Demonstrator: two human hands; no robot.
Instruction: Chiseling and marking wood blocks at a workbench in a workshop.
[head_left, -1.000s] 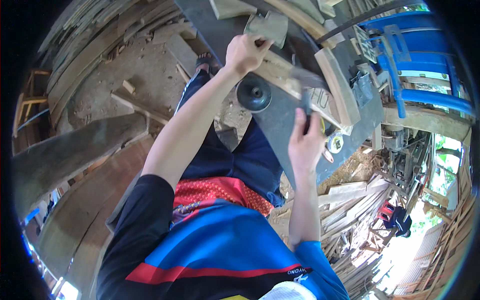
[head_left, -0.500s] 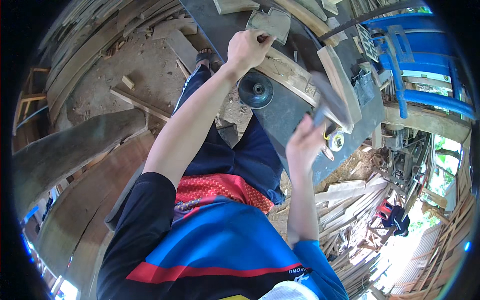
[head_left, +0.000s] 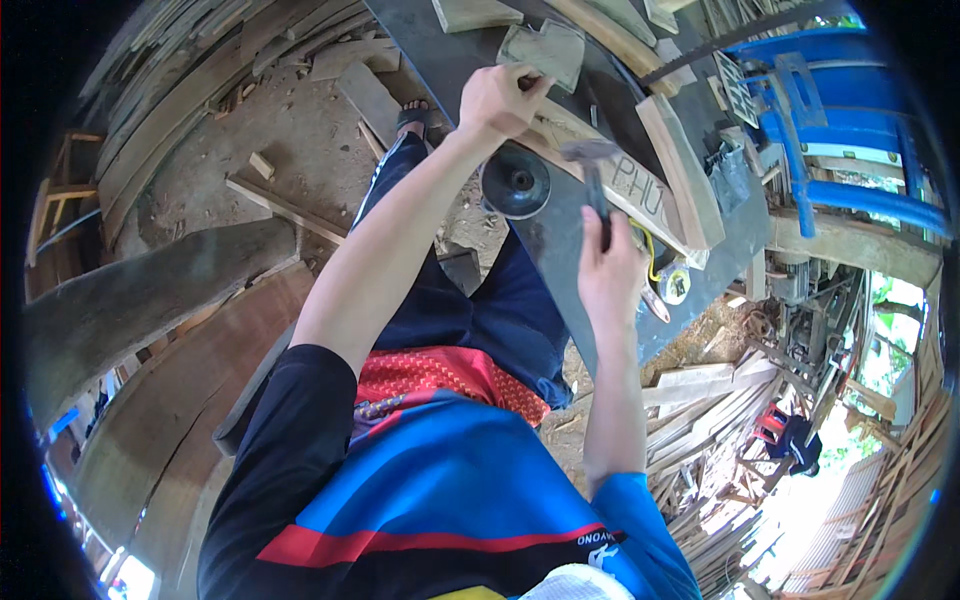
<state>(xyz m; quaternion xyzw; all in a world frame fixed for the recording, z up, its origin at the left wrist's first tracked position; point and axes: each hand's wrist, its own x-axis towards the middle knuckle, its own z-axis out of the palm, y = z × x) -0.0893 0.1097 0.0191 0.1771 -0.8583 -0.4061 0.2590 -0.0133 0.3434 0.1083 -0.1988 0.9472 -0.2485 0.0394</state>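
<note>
Presently holding a hammer (head_left: 592, 152) over a board (head_left: 636, 190) on the table (head_left: 562, 248), with right hand (head_left: 612, 272) wrapped round the handle and left hand (head_left: 500, 103) curled, fingers bent, at the far end, any pinch hidden. Could bruise left hand through a stray swing.

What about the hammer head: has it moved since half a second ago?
Yes: the hammer head has swung left, away from the tape measure and toward the left hand.
</note>
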